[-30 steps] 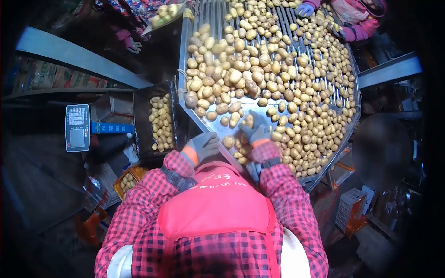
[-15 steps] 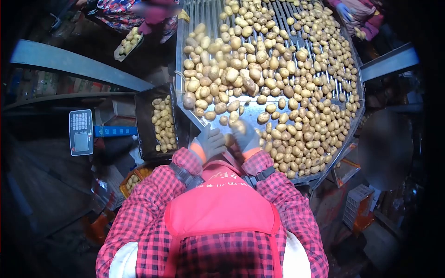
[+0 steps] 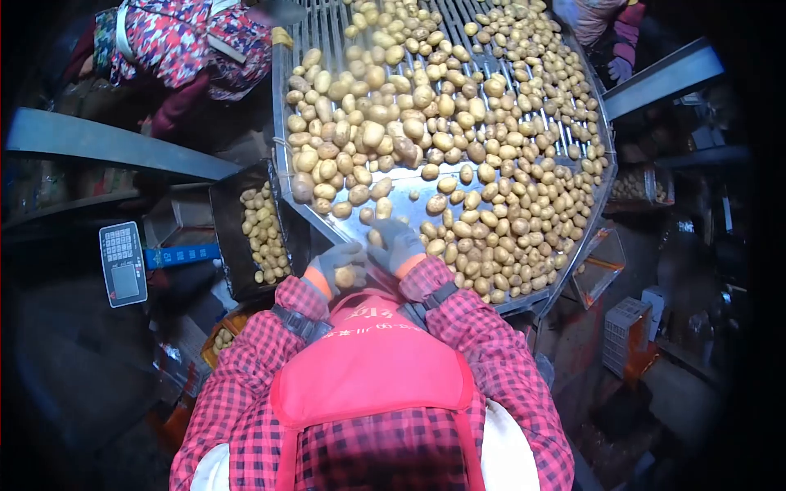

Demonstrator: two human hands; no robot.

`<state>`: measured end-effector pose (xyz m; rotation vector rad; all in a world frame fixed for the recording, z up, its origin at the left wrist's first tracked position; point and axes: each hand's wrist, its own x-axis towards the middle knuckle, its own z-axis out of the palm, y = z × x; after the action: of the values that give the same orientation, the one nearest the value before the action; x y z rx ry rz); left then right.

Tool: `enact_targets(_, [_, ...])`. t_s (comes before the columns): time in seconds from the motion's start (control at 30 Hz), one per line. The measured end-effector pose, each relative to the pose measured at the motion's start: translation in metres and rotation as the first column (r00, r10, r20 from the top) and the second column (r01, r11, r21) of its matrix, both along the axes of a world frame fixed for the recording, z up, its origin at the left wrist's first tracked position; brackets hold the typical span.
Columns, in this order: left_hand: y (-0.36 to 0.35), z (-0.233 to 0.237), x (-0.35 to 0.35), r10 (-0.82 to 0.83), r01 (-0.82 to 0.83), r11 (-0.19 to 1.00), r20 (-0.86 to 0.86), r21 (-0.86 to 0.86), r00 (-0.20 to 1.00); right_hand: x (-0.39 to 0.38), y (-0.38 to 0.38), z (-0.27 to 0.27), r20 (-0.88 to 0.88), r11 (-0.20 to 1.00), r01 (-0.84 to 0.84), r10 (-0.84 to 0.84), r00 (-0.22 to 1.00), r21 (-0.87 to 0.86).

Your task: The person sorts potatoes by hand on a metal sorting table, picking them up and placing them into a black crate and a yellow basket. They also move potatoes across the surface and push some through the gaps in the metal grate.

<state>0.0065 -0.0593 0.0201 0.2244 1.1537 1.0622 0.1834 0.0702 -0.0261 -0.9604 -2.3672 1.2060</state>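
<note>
Grey gloves with orange cuffs cover both hands at the near edge of a metal sorting table (image 3: pixel 409 195). My left hand (image 3: pixel 338 263) is curled around a potato (image 3: pixel 345 277), just off the table's near edge. Beside it, my right hand (image 3: pixel 396 244) bends its fingers over another potato (image 3: pixel 376 237) on the bare metal near the edge. Many loose potatoes (image 3: pixel 499 192) cover the slatted and flat parts of the table. A few potatoes lie just beyond my right hand.
Left of the table is a dark box (image 3: pixel 223 237) of potatoes, with a scale display (image 3: pixel 124 264) beside it. Metal beams (image 3: pixel 123 141) flank the table. One person (image 3: pixel 176 45) stands at the upper left, another (image 3: pixel 598 24) at the upper right. A grey crate (image 3: pixel 624 335) sits lower right.
The view has shifted, so the table appears further left. My hands have changed pose, and a potato now shows in my left hand. The person at the upper left shows more fully.
</note>
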Motion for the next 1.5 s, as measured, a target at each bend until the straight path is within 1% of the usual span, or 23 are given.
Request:
enact_targets(0.03, [0.009, 0.026, 0.006, -0.12, 0.129, 0.99, -0.149, 0.053, 0.982, 0.001, 0.002, 0.025, -0.036, 0.994, 0.033, -0.037, 0.999, -0.101])
enact_targets(0.1, [0.005, 0.018, 0.004, -0.05, 0.045, 0.998, 0.13, 0.038, 0.99, 0.012, 0.008, 0.07, -0.124, 0.944, -0.076, 0.038, 0.992, -0.321])
enact_targets(0.13, [0.004, 0.019, 0.005, -0.164, 0.167, 0.979, -0.034, 0.114, 0.986, 0.02, 0.011, 0.08, -0.176, 0.896, -0.133, 0.063, 0.982, -0.423])
enact_targets(0.2, [0.004, 0.024, 0.006, -0.334, 0.427, 0.883, -0.379, 0.196, 0.863, 0.049, 0.05, 0.059, 0.003, 0.995, 0.097, -0.097, 0.995, -0.002])
enact_targets(0.23, [0.012, 0.018, 0.002, -0.092, 0.116, 0.993, 0.458, -0.023, 0.884, 0.071, 0.073, 0.046, 0.068, 0.949, 0.256, -0.272, 0.96, 0.183])
enact_targets(0.27, [0.014, 0.019, 0.003, -0.123, 0.138, 0.99, 0.438, -0.002, 0.89, 0.105, 0.097, 0.011, 0.069, 0.876, 0.45, -0.467, 0.882, 0.172])
enact_targets(0.3, [0.015, 0.02, 0.003, -0.151, 0.158, 0.987, 0.417, 0.018, 0.896, 0.11, 0.104, 0.081, 0.284, 0.775, 0.629, -0.619, 0.733, 0.063])
enact_targets(0.33, [0.016, 0.022, 0.003, -0.175, 0.176, 0.984, 0.393, 0.035, 0.903, 0.156, 0.116, 0.012, 0.22, 0.645, 0.645, -0.756, 0.616, 0.41])
enact_targets(0.37, [0.019, 0.033, 0.005, -0.184, 0.188, 0.982, 0.354, 0.024, 0.917, 0.191, 0.118, -0.023, 0.227, 0.599, 0.699, -0.798, 0.558, 0.39])
enact_targets(0.5, [0.033, 0.053, 0.014, -0.159, 0.158, 0.987, 0.362, 0.032, 0.919, 0.161, 0.065, -0.001, 0.453, 0.761, 0.425, -0.64, 0.621, 0.491])
enact_targets(0.53, [0.03, 0.045, 0.015, -0.135, 0.128, 0.991, 0.405, 0.045, 0.904, 0.163, 0.065, -0.039, 0.284, 0.722, 0.415, -0.632, 0.721, 0.554])
enact_targets(0.57, [0.026, 0.041, 0.015, -0.371, 0.363, 0.872, -0.04, 0.329, 0.928, 0.144, 0.066, -0.009, 0.476, 0.868, 0.289, -0.469, 0.744, 0.404])
enact_targets(0.6, [0.027, 0.037, 0.015, -0.333, 0.309, 0.894, 0.019, 0.324, 0.943, 0.12, 0.064, 0.021, 0.623, 0.962, 0.164, -0.268, 0.735, 0.219])
enact_targets(0.7, [0.029, 0.041, 0.019, -0.273, 0.327, 0.851, -0.187, 0.411, 0.944, 0.107, 0.028, -0.001, 0.295, 0.864, 0.06, -0.235, 0.926, 0.5])
enact_targets(0.8, [0.024, 0.037, 0.015, -0.251, 0.318, 0.848, -0.206, 0.425, 0.946, 0.084, 0.021, 0.034, 0.458, 0.981, -0.034, -0.059, 0.887, 0.192])
enact_targets(0.83, [0.023, 0.04, 0.015, -0.252, 0.264, 0.882, -0.084, 0.389, 0.964, 0.089, 0.0, 0.003, 0.365, 0.865, -0.087, -0.115, 0.924, 0.493])
enact_targets(0.93, [0.012, 0.038, 0.009, -0.272, 0.318, 0.856, -0.168, 0.408, 0.948, 0.092, -0.005, -0.018, 0.491, 0.869, -0.288, 0.061, 0.869, 0.402])
enact_targets(0.97, [0.006, 0.037, 0.005, -0.277, 0.327, 0.861, -0.179, 0.39, 0.944, 0.073, 0.009, 0.021, 0.708, 0.936, -0.33, 0.152, 0.69, 0.12])
enact_targets(1.0, [-0.004, 0.037, 0.004, -0.271, 0.301, 0.911, -0.139, 0.283, 0.952, 0.065, 0.016, 0.029, 0.746, 0.948, -0.316, 0.191, 0.638, 0.028])
enact_targets(1.07, [-0.016, -0.013, -0.004, -0.133, 0.087, 0.988, 0.402, 0.131, 0.906, 0.087, 0.016, -0.023, 0.5, 0.867, -0.216, -0.043, 0.865, 0.449])
enact_targets(1.13, [-0.033, 0.002, -0.011, -0.141, 0.107, 0.964, 0.128, 0.243, 0.982, 0.091, 0.03, -0.033, 0.446, 0.88, -0.153, -0.073, 0.892, 0.45])
enact_targets(1.3, [-0.076, -0.002, -0.041, 0.4, -0.306, 0.911, 0.413, -0.276, 0.818, 0.107, 0.035, -0.041, 0.426, 0.869, -0.199, -0.015, 0.905, 0.453])
enact_targets(1.5, [-0.164, -0.046, -0.086, 0.699, -0.667, 0.714, 0.157, -0.211, 0.698, 0.101, 0.015, -0.034, 0.467, 0.863, -0.179, -0.073, 0.881, 0.472])
